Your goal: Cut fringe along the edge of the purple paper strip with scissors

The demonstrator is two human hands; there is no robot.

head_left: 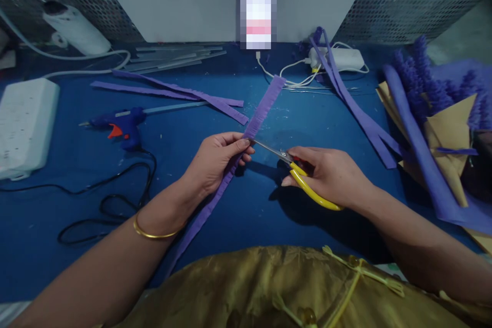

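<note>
My left hand [221, 159] pinches a long purple paper strip [265, 107] near its middle, between thumb and fingers. The strip's upper part points up and away, its edge finely cut into a fringe; the lower part trails down past my left wrist. My right hand [326, 171] is wrapped round the yellow handles of a pair of scissors [313, 195]. Their blades point left and their tips meet the strip's right edge, just beside my left thumb. Whether the blades are parted is too small to tell.
On the blue table [238, 225] lie a blue glue gun [128, 125] with a looped black cord, loose purple strips [154, 90], clear sticks [172, 56] and a white power strip [28, 123]. Purple flowers in brown paper [448, 133] fill the right side. A phone [258, 5] stands behind.
</note>
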